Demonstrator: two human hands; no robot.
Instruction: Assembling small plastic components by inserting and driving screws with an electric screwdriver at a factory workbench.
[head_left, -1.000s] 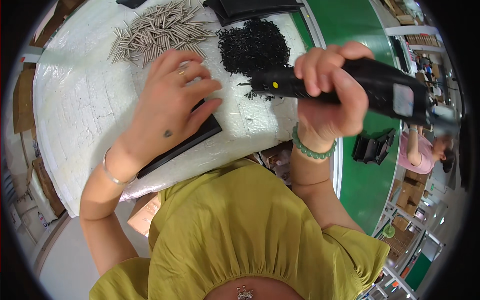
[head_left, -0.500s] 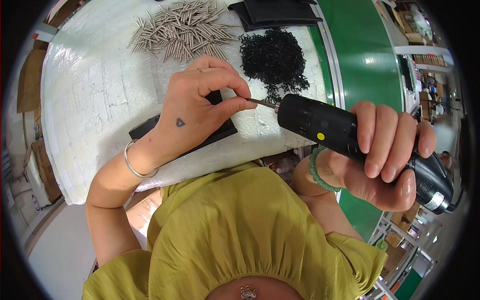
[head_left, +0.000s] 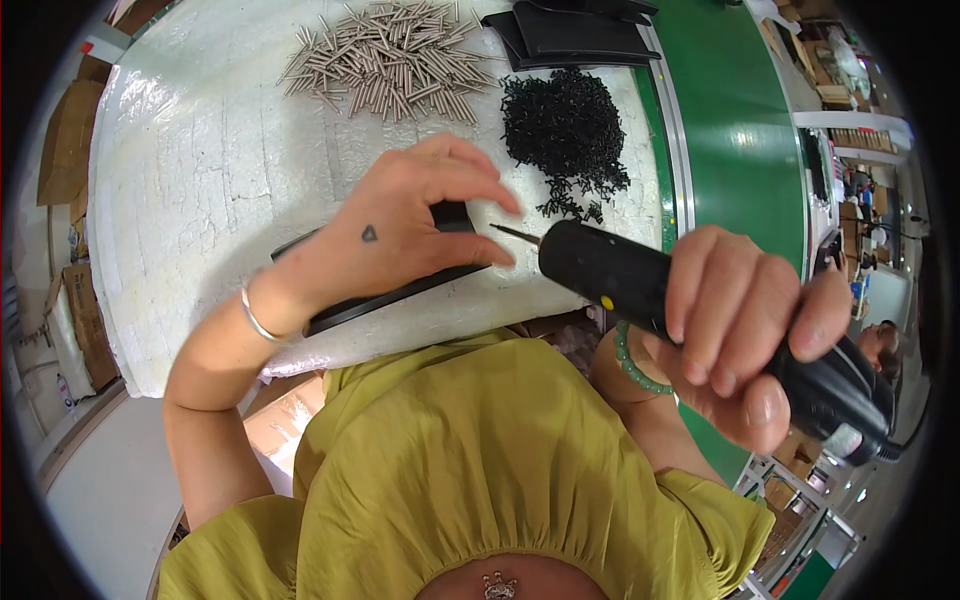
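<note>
Right hand clenches black electric screwdriver, bit tip just beside left fingertips. Left hand presses flat black part on white counter, fingers loosely curled. Risk: bit slips, nicks fingers; black screw pile nearby may scatter.

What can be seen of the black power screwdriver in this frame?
The power screwdriver is a thick black cylinder, plastic by the look, with a small yellow dot on its side and a thin metal bit at its front end. It lies nearly level, bit pointing to the person's left, raised above the white table. The right hand wraps around its rear half. The left hand has its fingertips close beside the bit; whether they touch cannot be told. A cable leaves its rear end.
</note>
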